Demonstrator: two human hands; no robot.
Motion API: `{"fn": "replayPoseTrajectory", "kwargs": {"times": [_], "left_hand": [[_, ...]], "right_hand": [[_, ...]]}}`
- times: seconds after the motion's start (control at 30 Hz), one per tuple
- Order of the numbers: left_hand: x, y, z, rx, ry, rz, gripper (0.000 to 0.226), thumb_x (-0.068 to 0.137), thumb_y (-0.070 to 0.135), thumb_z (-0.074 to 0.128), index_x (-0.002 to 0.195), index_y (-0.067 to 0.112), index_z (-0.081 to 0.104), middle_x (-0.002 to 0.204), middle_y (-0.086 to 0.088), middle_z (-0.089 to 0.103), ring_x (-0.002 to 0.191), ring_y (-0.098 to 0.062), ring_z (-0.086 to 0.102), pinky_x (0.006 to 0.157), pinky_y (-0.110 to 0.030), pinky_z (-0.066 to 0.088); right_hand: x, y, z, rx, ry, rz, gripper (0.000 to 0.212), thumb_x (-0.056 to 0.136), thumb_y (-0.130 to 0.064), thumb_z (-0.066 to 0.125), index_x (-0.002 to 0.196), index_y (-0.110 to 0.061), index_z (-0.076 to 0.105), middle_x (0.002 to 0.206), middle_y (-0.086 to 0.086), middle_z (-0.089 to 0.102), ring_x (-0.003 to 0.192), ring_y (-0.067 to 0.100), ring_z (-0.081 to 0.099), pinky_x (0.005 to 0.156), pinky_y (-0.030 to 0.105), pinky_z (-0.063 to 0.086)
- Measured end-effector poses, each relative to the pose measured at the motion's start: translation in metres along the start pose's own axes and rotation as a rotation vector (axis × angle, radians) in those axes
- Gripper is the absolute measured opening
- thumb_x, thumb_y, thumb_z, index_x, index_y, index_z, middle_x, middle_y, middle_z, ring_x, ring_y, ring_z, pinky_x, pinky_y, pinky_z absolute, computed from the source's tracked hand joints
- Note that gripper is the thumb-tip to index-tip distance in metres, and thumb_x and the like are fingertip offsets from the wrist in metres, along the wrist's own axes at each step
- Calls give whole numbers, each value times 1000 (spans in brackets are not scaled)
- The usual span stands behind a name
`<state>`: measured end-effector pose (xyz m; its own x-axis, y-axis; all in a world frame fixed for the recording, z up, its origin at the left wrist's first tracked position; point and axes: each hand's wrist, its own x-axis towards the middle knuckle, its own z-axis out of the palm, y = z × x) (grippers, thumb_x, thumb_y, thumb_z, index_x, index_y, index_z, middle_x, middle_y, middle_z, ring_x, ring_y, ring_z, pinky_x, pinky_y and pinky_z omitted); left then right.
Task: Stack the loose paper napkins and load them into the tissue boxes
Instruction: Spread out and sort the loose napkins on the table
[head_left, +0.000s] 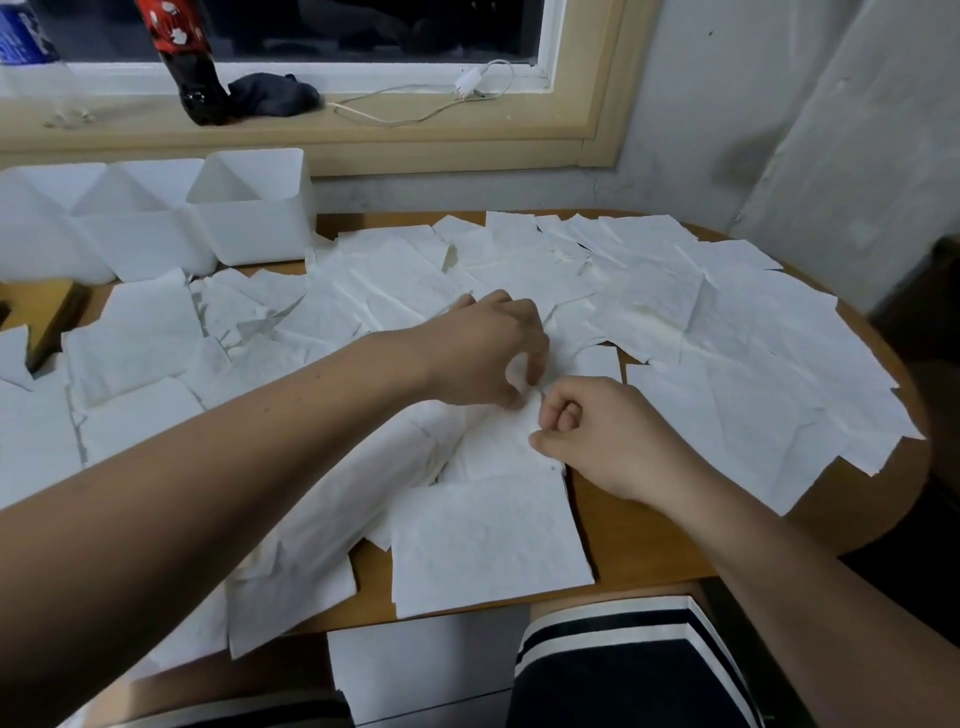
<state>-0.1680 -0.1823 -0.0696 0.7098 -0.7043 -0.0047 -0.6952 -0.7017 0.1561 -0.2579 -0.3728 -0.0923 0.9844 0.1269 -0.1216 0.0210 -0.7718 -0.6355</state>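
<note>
Wooden worktop (623, 535) below the window (311, 31) lies covered with loose paper napkins (727, 322), three white tissue boxes (249, 218) standing open at its far left; at the centre your left hand (483, 353) and right hand (608, 436) meet, curled fingers pinching one crumpled napkin (498, 441)

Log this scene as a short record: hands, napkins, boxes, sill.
left hand: reaches across, fingers curled, pinching the centre napkin
right hand: pinches the same napkin's right edge
loose napkins: spread flat and overlapping over most of the table
tissue boxes: three, open-topped, in a row at back left; no napkins visible inside
windowsill: dark bottle, dark cloth, white cable
</note>
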Motion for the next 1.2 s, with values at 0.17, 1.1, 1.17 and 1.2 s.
{"fn": "replayPoseTrajectory", "kwargs": {"times": [0.17,1.1,1.17,1.2], "left_hand": [[-13,2,-24,-129,1,49,32,86,37,77,117,44,73,126,20,66,124,-10,53,104,-47,47],[-159,52,-11,-534,-118,-375,16,92,47,82,87,33,79,77,10,76,67,-5,70,71,-24,56],[-164,54,-1,-542,-138,-403,16,92,48,82,87,33,78,76,10,76,65,-4,69,70,-24,55],[-165,55,3,-548,-140,-413,16,92,47,82,88,33,78,76,11,75,64,-2,68,69,-22,54]], "right_hand": [[-9,-6,-9,70,143,-147,17,92,-20,77,84,-21,63,80,-8,61,73,5,58,62,14,43],[-88,15,-12,358,-189,-50,6,101,-20,74,101,-13,74,71,3,74,55,12,61,58,27,48],[-91,17,-5,324,-190,-31,6,100,-21,76,101,-16,73,73,0,74,58,8,64,58,27,50],[-92,18,-3,299,-189,-25,6,99,-23,76,101,-18,73,74,-2,74,61,8,66,59,28,51]]}}
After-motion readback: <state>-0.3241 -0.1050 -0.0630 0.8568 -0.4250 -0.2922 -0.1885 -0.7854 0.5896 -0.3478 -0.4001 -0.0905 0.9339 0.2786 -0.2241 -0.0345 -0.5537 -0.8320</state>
